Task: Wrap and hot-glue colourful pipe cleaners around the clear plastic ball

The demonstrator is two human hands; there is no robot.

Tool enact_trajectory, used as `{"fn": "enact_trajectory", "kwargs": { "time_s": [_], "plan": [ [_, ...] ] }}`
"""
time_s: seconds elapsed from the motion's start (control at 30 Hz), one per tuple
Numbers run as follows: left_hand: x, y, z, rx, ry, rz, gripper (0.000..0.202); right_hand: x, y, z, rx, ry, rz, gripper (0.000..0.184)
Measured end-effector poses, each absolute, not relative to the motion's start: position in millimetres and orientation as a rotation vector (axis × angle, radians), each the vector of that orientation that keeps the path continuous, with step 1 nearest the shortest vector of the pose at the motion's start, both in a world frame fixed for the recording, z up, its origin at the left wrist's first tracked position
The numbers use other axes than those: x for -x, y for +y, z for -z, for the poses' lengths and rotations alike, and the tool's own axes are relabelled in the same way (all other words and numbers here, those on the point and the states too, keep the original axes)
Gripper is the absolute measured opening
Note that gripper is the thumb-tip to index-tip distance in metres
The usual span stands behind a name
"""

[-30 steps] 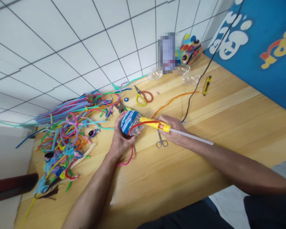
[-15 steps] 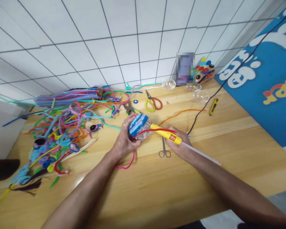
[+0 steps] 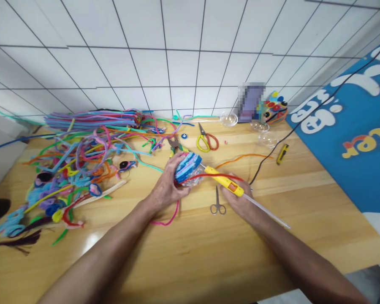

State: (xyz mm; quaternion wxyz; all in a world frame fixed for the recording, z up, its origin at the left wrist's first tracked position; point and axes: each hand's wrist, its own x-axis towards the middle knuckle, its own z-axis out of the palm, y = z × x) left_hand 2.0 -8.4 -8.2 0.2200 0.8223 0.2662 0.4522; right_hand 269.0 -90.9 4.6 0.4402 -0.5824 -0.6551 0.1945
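My left hand (image 3: 165,188) is wrapped around a clear ball covered in blue pipe cleaners (image 3: 187,168), held just above the wooden table (image 3: 209,253). My right hand (image 3: 237,198) grips a yellow glue gun (image 3: 224,181) whose nozzle points at the ball; a clear glue stick (image 3: 267,213) sticks out of its back. A red pipe cleaner (image 3: 215,175) runs from the ball along the gun. A pink pipe cleaner (image 3: 169,215) trails below my left hand.
A big heap of coloured pipe cleaners (image 3: 82,156) covers the table's left. Small silver scissors (image 3: 217,204), yellow-red scissors (image 3: 205,141), pliers (image 3: 173,145), a yellow utility knife (image 3: 282,153), clear half-shells (image 3: 229,119), a decorated ball (image 3: 275,107) and a black cable (image 3: 272,154) lie around.
The camera view has swung and levelled, so the table looks straighter. Both hands keep the same grip on the ball and glue gun, nozzle still at the ball.
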Motion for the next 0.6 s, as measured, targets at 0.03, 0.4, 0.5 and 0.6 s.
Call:
{"fn": "enact_trajectory", "kwargs": {
  "time_s": [0.03,0.4,0.5,0.6],
  "plan": [
    [-2.2,-8.2,8.9,-2.268,0.732,-1.258,0.103,-268.7,-90.7,-5.4,1.448,-1.613,-0.483,0.009],
    [-1.9,-7.4,9.6,-2.266,0.713,-1.260,0.106,-269.5,-92.6,-1.6,1.445,-1.499,-0.614,0.006],
    [-1.6,-7.4,9.7,-2.276,0.721,-1.248,0.109,-269.4,-92.9,-4.0,1.448,-1.505,-0.594,0.007],
    [-1.3,-7.7,9.7,-2.263,0.727,-1.234,0.109,-271.1,-91.9,-5.7,1.470,-1.497,-0.586,0.006]
  ]
}}
